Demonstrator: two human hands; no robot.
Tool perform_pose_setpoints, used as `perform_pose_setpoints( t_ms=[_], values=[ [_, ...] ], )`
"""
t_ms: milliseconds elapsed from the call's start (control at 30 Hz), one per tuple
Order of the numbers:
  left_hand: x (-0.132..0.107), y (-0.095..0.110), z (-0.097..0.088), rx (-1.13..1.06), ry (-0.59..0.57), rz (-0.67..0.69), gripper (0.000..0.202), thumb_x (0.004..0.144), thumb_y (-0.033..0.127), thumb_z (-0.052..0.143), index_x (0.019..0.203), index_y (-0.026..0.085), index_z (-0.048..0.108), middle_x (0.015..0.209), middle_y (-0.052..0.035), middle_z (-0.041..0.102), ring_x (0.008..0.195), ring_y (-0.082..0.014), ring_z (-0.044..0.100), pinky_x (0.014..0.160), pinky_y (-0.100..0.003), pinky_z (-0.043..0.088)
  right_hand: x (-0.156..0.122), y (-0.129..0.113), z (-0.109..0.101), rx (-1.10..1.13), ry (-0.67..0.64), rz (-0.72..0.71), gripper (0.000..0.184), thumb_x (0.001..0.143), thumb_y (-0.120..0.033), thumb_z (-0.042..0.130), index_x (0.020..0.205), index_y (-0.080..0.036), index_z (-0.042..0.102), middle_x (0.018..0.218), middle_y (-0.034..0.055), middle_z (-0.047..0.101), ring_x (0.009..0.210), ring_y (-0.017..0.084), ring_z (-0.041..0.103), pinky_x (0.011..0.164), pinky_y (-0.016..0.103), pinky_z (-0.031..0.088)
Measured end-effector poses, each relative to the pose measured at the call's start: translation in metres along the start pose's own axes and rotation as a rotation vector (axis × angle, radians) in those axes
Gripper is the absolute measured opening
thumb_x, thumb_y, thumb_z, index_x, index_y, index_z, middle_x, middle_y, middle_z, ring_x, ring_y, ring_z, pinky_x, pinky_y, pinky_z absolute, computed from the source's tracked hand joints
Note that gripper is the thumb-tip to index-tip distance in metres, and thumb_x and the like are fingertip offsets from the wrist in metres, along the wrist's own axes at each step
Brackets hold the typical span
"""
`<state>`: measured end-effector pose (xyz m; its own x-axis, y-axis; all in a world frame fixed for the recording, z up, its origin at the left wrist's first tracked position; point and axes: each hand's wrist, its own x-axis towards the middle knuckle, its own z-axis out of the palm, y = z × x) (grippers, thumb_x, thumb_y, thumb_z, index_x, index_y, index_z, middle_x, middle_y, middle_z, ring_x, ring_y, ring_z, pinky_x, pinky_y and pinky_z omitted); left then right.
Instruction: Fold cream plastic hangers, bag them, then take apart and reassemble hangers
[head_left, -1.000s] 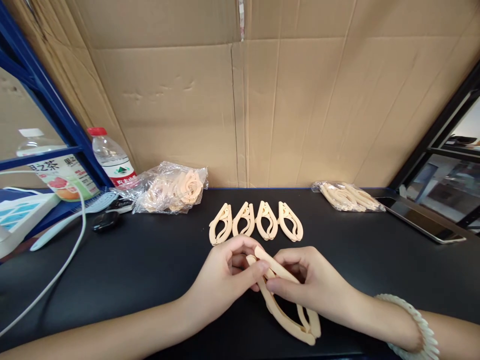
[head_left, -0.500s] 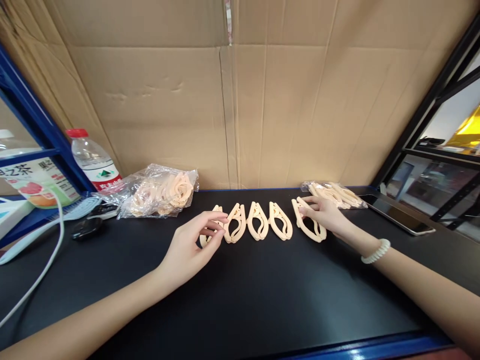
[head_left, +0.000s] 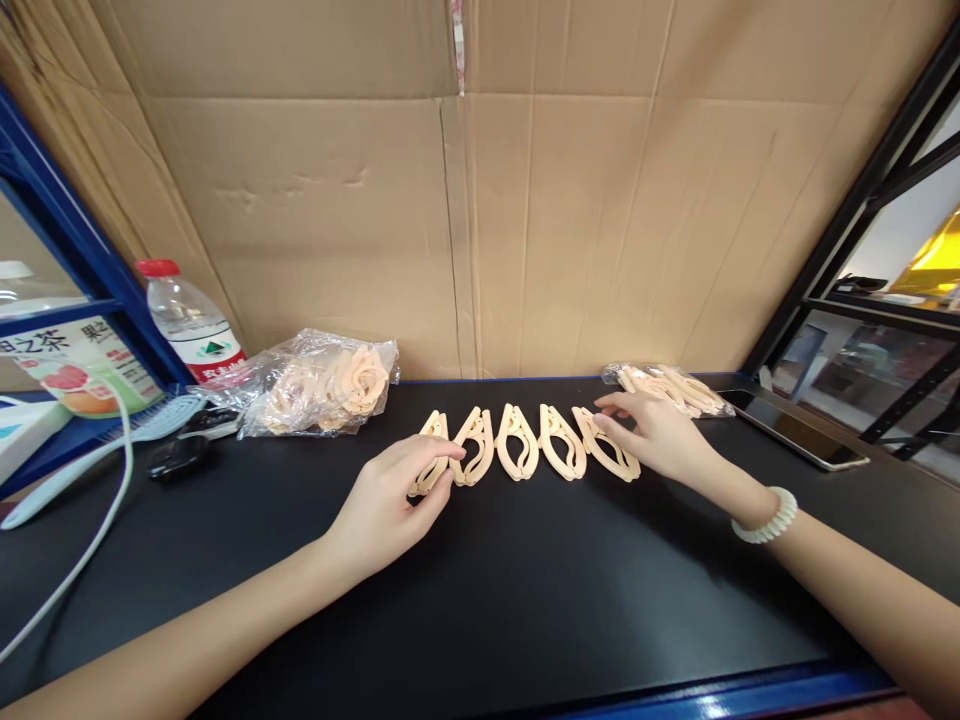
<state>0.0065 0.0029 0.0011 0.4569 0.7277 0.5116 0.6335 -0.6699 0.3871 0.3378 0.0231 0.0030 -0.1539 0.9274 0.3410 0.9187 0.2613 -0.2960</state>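
the rightmost folded hanger (head_left: 608,463) has just shifted left beside its neighbour (head_left: 550,440), making five in line, with the right hand (head_left: 660,430) parted near it and the left hand (head_left: 386,497) loosely spread over the leftmost hanger (head_left: 435,425).

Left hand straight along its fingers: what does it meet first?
Probably the second beige hanger from the left; the left hand overlaps its edge in view, so depth is unclear.

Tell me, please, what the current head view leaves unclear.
Head view: part of the row's leftmost beige teardrop piece, behind the left grip.
Head view: count of overlapping beige pieces in the left clear plastic bag.
Head view: left side of white-capped plastic bottle, cut by edge.
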Motion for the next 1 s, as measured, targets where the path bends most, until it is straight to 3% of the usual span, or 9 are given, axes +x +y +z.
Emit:
perform_pose_setpoints(
  t_ms=[100, 167, 233, 333, 467, 733, 833, 933, 1000],
  values=[
    [-0.001, -0.003, 0.003, 0.162, -0.101, 0.021, 0.041, 0.089, 0.038, 0.051, 0.126, 0.022, 0.057, 0.132, -0.0089, 0.059, 0.131, -0.0304, 0.044, 0.111, -0.051, 0.031, -0.009, -0.015, 0.007, -0.009, -0.052, -0.260, 0.057, 0.095, -0.052, 0.038, 0.141, -0.018, 0.044, 0.144, 0.0135, 0.046, 0.133, 0.031, 0.041, 0.106, 0.049, 0.037],
    [-0.004, -0.003, 0.006, 0.258, -0.210, 0.001, 0.057, 0.088, 0.047, 0.052, 0.141, 0.028, 0.044, 0.150, -0.0067, 0.041, 0.142, -0.0361, 0.026, 0.113, -0.063, 0.017, -0.017, -0.025, 0.015, -0.065, -0.156, -0.323, 0.063, 0.094, -0.057, 0.038, 0.149, -0.027, 0.031, 0.156, 0.0100, 0.027, 0.143, 0.035, 0.022, 0.110, 0.056, 0.028],
    [-0.009, -0.001, 0.010, 0.300, -0.311, -0.015, 0.063, 0.088, 0.054, 0.050, 0.147, 0.036, 0.033, 0.157, -0.0032, 0.026, 0.144, -0.0400, 0.015, 0.109, -0.070, 0.012, -0.024, -0.034, 0.022, -0.102, -0.240, -0.329, 0.065, 0.093, -0.062, 0.037, 0.150, -0.034, 0.024, 0.159, 0.0077, 0.018, 0.145, 0.038, 0.013, 0.110, 0.062, 0.024],
    [-0.014, 0.000, 0.015, 0.298, -0.407, -0.022, 0.065, 0.088, 0.061, 0.045, 0.148, 0.042, 0.026, 0.160, -0.0018, 0.016, 0.144, -0.0429, 0.012, 0.107, -0.072, 0.012, -0.031, -0.042, 0.028, -0.111, -0.312, -0.338, 0.064, 0.092, -0.065, 0.036, 0.150, -0.039, 0.023, 0.159, 0.0087, 0.017, 0.144, 0.040, 0.012, 0.108, 0.067, 0.020],
    [-0.011, -0.002, 0.020, 0.293, -0.455, -0.048, 0.065, 0.089, 0.065, 0.040, 0.148, 0.041, 0.027, 0.160, -0.0026, 0.012, 0.144, -0.0432, 0.009, 0.108, -0.070, 0.012, -0.028, -0.044, 0.028, -0.113, -0.341, -0.326, 0.063, 0.091, -0.067, 0.034, 0.149, -0.041, 0.024, 0.159, 0.0087, 0.018, 0.144, 0.041, 0.011, 0.107, 0.070, 0.018],
    [0.031, -0.016, 0.036, 0.290, -0.442, -0.122, 0.067, 0.088, 0.067, 0.041, 0.147, 0.035, 0.034, 0.159, -0.0061, 0.018, 0.144, -0.0431, 0.010, 0.108, -0.069, 0.011, 0.009, -0.031, 0.036, -0.110, -0.348, -0.274, 0.065, 0.091, -0.069, 0.032, 0.148, -0.038, 0.029, 0.158, 0.0097, 0.018, 0.145, 0.038, 0.011, 0.109, 0.068, 0.014],
    [0.043, -0.022, 0.043, 0.288, -0.444, -0.136, 0.070, 0.087, 0.069, 0.039, 0.147, 0.036, 0.032, 0.160, -0.0055, 0.014, 0.144, -0.0432, 0.009, 0.108, -0.070, 0.010, 0.016, -0.034, 0.032, -0.100, -0.275, -0.299, 0.060, 0.094, -0.063, 0.032, 0.147, -0.035, 0.033, 0.158, 0.0111, 0.021, 0.145, 0.037, 0.012, 0.111, 0.064, 0.014],
    [0.046, -0.022, 0.045, 0.293, -0.434, -0.131, 0.069, 0.086, 0.070, 0.038, 0.147, 0.038, 0.030, 0.160, -0.0040, 0.014, 0.144, -0.0427, 0.009, 0.107, -0.071, 0.010, 0.001, -0.052, 0.014, -0.086, -0.149, -0.361, 0.055, 0.095, -0.054, 0.038, 0.145, -0.032, 0.039, 0.158, 0.0106, 0.021, 0.144, 0.039, 0.014, 0.112, 0.065, 0.011],
    [0.044, -0.020, 0.043, 0.306, -0.408, -0.124, 0.068, 0.087, 0.067, 0.039, 0.147, 0.037, 0.031, 0.160, -0.0036, 0.016, 0.145, -0.0418, 0.009, 0.108, -0.070, 0.009, -0.026, -0.072, -0.002, 0.010, -0.129, -0.430, 0.056, 0.095, -0.048, 0.043, 0.147, -0.030, 0.037, 0.156, 0.0106, 0.027, 0.142, 0.037, 0.023, 0.112, 0.063, 0.021]
  ],
)
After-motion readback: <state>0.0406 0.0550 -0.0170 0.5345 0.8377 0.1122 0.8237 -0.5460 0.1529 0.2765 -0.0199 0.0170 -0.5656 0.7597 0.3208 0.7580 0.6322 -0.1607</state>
